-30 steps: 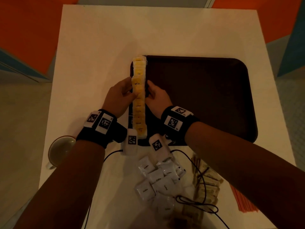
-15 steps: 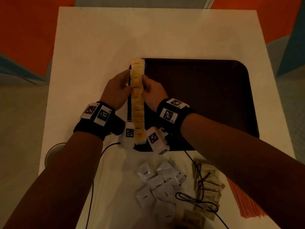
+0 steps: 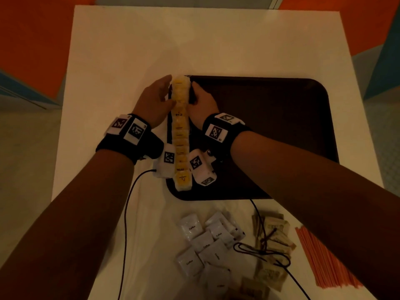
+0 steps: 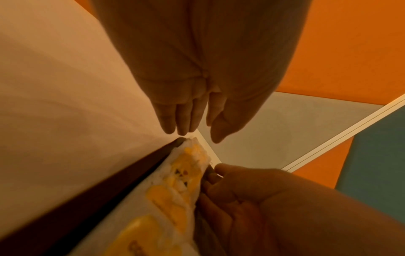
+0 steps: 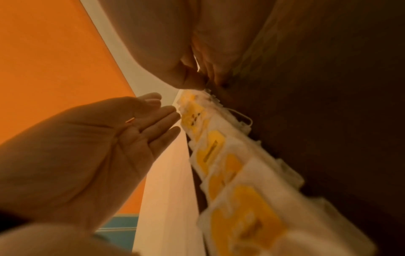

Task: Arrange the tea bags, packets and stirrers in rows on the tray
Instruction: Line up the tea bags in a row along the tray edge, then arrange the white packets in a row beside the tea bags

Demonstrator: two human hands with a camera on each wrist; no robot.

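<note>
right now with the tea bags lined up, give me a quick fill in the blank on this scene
1. The row of yellow tea bags lies along the tray's ____ edge.
2. The white coffee packets lie on the ____, not on the tray.
3. The left hand has its fingers ____.
4. The stirrers are ____ in colour.

Missing words: left; table; straight; orange

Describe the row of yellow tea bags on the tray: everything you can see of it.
The row of tea bags is one straight, overlapping line of white sachets with yellow labels, papery-looking, lying flat along the left edge of the dark tray, from far rim to near rim. Strings and tags poke out on its right side. The left hand lies open beside its far end; the right hand pinches at that end.
</note>
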